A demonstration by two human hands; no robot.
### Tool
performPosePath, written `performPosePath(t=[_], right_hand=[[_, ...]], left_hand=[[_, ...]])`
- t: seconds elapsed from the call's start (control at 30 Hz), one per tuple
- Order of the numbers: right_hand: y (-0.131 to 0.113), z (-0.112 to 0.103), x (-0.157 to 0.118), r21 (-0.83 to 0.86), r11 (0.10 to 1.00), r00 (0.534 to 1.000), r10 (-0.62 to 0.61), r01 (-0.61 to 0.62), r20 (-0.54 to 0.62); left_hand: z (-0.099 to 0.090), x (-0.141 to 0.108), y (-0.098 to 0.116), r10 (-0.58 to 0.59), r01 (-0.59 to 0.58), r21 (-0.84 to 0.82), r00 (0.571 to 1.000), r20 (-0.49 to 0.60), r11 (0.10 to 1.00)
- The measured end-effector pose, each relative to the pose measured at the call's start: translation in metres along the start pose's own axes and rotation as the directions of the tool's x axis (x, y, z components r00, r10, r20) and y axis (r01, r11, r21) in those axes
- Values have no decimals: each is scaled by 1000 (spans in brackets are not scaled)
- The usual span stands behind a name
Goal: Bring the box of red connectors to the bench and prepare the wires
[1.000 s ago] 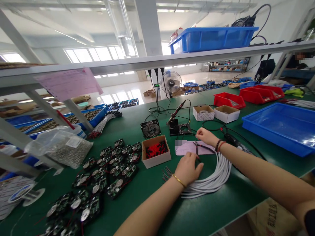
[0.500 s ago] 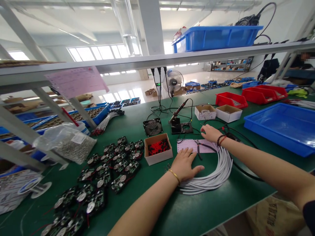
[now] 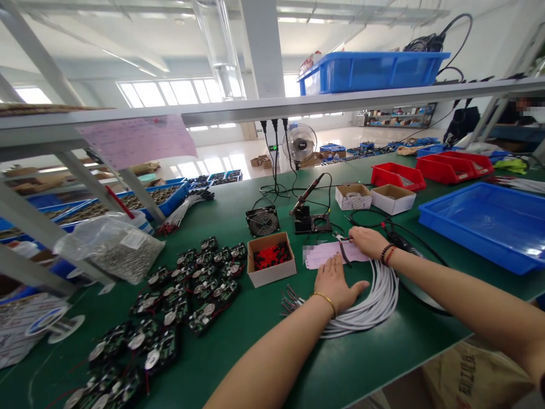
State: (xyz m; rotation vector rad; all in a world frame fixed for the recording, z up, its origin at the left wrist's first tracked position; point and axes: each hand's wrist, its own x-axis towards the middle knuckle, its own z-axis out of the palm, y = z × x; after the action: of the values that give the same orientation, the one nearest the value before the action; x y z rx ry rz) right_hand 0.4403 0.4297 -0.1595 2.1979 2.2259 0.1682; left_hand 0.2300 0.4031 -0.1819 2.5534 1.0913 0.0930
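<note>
I see circuit boards (image 3: 169,317) left of the left hand (image 3: 336,284), a black fan (image 3: 263,222) beyond it, a blue tray (image 3: 489,218) right of the right hand (image 3: 368,242).

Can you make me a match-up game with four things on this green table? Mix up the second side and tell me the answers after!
Things:
1. pliers
2. curved cable bundle
3. soldering iron
4. box left of the pliers

Clues:
A. tilted up in a black stand
B. full of red and black bits
C. partly on the pink paper
D. white

Right pairs: 1-C, 2-D, 3-A, 4-B
</note>
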Motion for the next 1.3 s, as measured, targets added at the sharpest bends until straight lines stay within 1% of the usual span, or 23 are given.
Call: performPosePath(t=[0.13,0.2,0.27,0.3,0.33,0.37,0.4,0.43,0.47,0.5,0.53,0.6,0.67,0.73,0.8,0.9,0.97,1.07,1.13,1.2,1.27,1.3], right_hand=[[0,-3,25,29,991,991,-132,132,-19],[-5,-3,34,47,987,988,-155,156,-18],[-14,-4,38,68,988,990,-139,141,-35],[-18,-6,37,84,988,991,-122,127,-55],[-24,-8,34,105,988,991,-108,116,-77],[-29,-12,29,133,984,990,-103,115,-95],[-36,-16,20,166,978,989,-111,127,-102],[-43,-20,9,205,967,986,-138,155,-93],[-51,-25,-5,248,949,981,-184,195,-68],[-59,-29,-21,290,926,969,-244,243,-33],[-67,-32,-39,328,899,951,-310,292,5],[-83,-34,-76,371,856,914,-404,359,48],[-96,-29,-107,378,838,893,-446,393,59],[-103,-17,-129,394,828,888,-456,399,60],[-105,-1,-138,395,835,901,-432,383,42],[-105,16,-137,422,826,907,-421,375,18],[-106,21,-132,448,801,897,-441,397,-6],[-116,18,-126,427,788,882,-467,444,-56],[-125,11,-121,411,782,870,-489,469,-61],[-132,1,-111,446,760,864,-499,472,-64],[-137,-8,-95,531,720,878,-467,446,-103],[-139,-12,-84,582,692,891,-432,427,-140]], left_hand=[[0,9,14,-48,48,-5,999,-13,999],[-4,7,16,-38,38,-7,999,-10,999],[-9,-5,13,1,-1,-9,1000,0,1000],[-12,-15,8,43,-43,-9,999,8,999],[-15,-27,3,114,-114,-6,993,19,993],[-17,-41,-4,209,-209,0,977,35,978],[-18,-55,-12,321,-322,11,946,49,947],[-18,-69,-20,425,-427,27,903,62,904],[-17,-82,-27,498,-501,49,865,65,864],[-15,-93,-34,541,-544,72,839,59,836],[-12,-101,-40,548,-550,94,835,40,830],[-4,-110,-48,518,-514,132,855,-3,848],[1,-110,-52,491,-483,151,871,-17,862],[3,-107,-53,471,-464,161,882,-10,871],[2,-105,-54,451,-443,163,892,-12,881],[-1,-108,-55,417,-408,166,909,-20,898],[-1,-114,-57,392,-384,166,920,-22,908],[0,-122,-59,350,-342,163,936,-23,925],[-7,-127,-60,317,-308,159,948,-33,938],[-24,-131,-64,253,-240,144,965,-75,960],[-51,-132,-71,143,-125,122,979,-147,985],[-67,-130,-76,78,-56,117,980,-186,992]])
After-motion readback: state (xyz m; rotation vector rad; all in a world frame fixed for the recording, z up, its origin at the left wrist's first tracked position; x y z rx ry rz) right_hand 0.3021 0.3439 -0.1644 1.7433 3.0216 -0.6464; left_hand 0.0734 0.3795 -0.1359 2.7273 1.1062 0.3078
